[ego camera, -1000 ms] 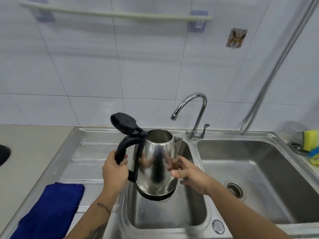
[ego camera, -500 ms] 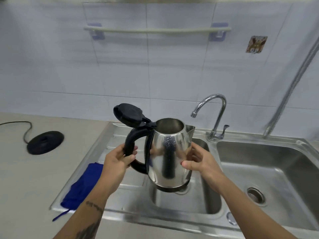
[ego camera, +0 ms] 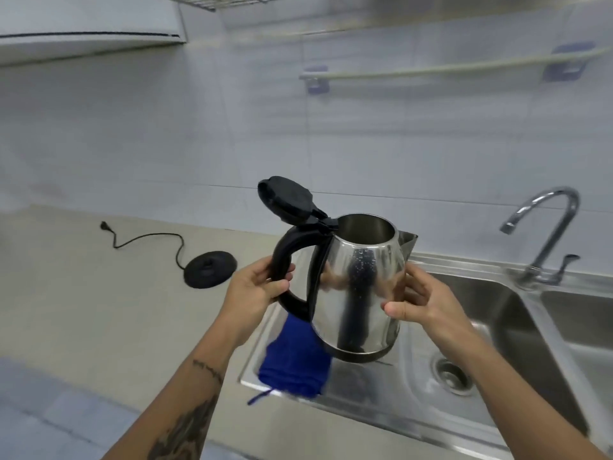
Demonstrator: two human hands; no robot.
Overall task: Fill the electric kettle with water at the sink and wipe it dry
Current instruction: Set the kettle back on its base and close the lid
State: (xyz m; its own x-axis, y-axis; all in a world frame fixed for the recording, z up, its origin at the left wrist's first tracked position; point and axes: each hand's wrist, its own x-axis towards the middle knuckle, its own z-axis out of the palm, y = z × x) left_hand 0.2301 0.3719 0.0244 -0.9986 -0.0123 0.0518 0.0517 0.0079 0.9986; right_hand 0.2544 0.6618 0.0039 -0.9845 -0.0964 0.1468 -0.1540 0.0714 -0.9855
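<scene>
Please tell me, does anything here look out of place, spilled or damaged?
Nothing looks damaged or spilled. The kettle has water drops on its side and its lid stands open. The blue cloth lies rumpled on the drainboard, one corner hanging over the sink's front edge.

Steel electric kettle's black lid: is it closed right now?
No. The black lid stands flipped up behind the steel electric kettle, leaving its mouth open.
</scene>
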